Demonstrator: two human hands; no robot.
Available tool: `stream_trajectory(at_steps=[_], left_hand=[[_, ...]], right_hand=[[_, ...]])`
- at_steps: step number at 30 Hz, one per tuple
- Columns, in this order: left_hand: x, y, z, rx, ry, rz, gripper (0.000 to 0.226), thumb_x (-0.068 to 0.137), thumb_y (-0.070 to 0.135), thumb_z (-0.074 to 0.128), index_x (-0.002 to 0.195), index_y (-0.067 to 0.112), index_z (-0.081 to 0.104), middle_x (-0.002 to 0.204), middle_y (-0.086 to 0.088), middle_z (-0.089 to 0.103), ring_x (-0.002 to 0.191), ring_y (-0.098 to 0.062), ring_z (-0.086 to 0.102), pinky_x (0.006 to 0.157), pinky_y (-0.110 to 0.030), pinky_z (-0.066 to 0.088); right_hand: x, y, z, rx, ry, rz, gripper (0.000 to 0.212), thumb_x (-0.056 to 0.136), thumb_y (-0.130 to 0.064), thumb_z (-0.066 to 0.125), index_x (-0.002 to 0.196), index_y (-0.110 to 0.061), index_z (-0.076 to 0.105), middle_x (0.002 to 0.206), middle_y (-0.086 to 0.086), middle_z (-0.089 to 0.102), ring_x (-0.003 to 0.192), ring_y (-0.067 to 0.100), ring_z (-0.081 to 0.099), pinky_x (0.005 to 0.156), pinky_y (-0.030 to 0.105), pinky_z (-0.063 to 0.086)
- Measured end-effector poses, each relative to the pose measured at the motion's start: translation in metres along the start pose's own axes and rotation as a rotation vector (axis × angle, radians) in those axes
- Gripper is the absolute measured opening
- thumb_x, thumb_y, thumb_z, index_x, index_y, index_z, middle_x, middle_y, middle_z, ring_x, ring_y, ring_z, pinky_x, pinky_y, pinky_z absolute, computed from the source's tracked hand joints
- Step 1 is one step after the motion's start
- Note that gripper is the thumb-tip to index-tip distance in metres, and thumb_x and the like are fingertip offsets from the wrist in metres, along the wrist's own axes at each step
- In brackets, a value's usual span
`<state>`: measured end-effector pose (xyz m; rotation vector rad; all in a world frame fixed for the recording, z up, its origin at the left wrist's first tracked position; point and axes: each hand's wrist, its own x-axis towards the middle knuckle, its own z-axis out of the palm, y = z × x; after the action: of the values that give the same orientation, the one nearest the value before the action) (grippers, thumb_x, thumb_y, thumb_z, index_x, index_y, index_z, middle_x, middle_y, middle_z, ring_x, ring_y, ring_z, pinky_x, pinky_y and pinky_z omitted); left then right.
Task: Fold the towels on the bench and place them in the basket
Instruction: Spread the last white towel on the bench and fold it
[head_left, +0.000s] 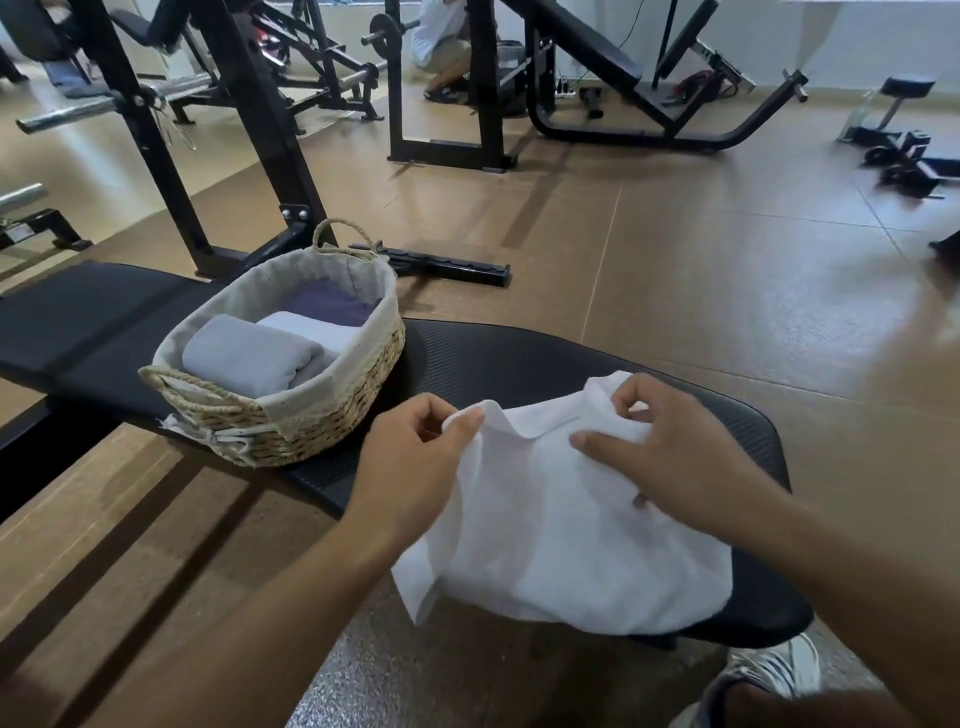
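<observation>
A white towel (561, 530) lies rumpled on the near end of the black padded bench (519, 353), one corner hanging over the front edge. My left hand (415, 467) pinches the towel's far left corner. My right hand (670, 441) pinches its far right edge between thumb and fingers. To the left on the bench stands a woven basket (311, 410) with a cloth lining. Inside it lie a folded grey towel (249, 358), a folded white towel (317, 332) and a dark purple towel (327, 304).
Black weight racks (249, 130) and a barbell (104, 104) stand behind the bench on the brown floor. More gym machines (597, 67) fill the back of the room, where a person (441, 47) crouches. My shoe (769, 670) shows at the lower right.
</observation>
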<state>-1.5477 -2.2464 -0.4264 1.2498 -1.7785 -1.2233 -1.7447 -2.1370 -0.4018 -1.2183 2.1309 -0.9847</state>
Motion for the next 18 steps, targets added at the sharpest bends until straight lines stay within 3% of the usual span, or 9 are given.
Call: stream_trajectory(at_steps=[4, 7, 10, 13, 18], left_hand=[[-0.023, 0.005, 0.013, -0.053, -0.092, 0.02, 0.024, 0.094, 0.039, 0.068, 0.079, 0.02, 0.068, 0.077, -0.002, 0.073, 0.078, -0.023, 0.071, 0.075, -0.051, 0.06], [-0.032, 0.007, 0.018, -0.1, -0.106, 0.047, 0.015, 0.095, 0.036, 0.067, 0.085, 0.025, 0.071, 0.08, 0.004, 0.074, 0.08, -0.014, 0.071, 0.074, -0.042, 0.062], [-0.032, 0.006, 0.018, -0.153, -0.121, 0.04, 0.012, 0.096, 0.033, 0.066, 0.09, 0.025, 0.073, 0.086, 0.004, 0.076, 0.087, -0.015, 0.073, 0.079, -0.041, 0.062], [-0.032, 0.007, 0.019, -0.197, -0.131, 0.021, 0.012, 0.096, 0.031, 0.068, 0.09, 0.023, 0.075, 0.085, 0.002, 0.076, 0.086, -0.014, 0.073, 0.08, -0.038, 0.062], [-0.031, 0.005, 0.02, -0.266, -0.06, 0.005, 0.007, 0.092, 0.028, 0.072, 0.089, 0.022, 0.076, 0.084, 0.0, 0.077, 0.085, -0.017, 0.075, 0.081, -0.047, 0.062]], right_hand=[[-0.012, -0.004, 0.023, -0.033, -0.018, -0.1, 0.025, 0.082, -0.048, 0.076, 0.084, -0.029, 0.06, 0.081, -0.01, 0.067, 0.077, 0.006, 0.065, 0.062, 0.022, 0.056], [-0.013, -0.004, 0.033, 0.099, 0.037, -0.192, 0.023, 0.081, -0.04, 0.081, 0.093, -0.036, 0.061, 0.084, -0.017, 0.067, 0.085, 0.001, 0.064, 0.068, 0.016, 0.056], [-0.014, -0.008, 0.032, 0.273, -0.067, -0.231, 0.033, 0.084, -0.024, 0.081, 0.106, -0.037, 0.06, 0.081, -0.011, 0.072, 0.079, 0.01, 0.071, 0.061, 0.022, 0.06], [-0.015, -0.009, 0.035, 0.288, -0.133, -0.277, 0.021, 0.087, -0.016, 0.078, 0.098, -0.033, 0.07, 0.085, -0.009, 0.075, 0.083, 0.012, 0.074, 0.069, 0.027, 0.063], [-0.014, -0.01, 0.038, 0.461, 0.07, -0.202, 0.015, 0.085, -0.009, 0.079, 0.093, -0.021, 0.072, 0.086, -0.007, 0.074, 0.081, 0.013, 0.074, 0.067, 0.024, 0.062]])
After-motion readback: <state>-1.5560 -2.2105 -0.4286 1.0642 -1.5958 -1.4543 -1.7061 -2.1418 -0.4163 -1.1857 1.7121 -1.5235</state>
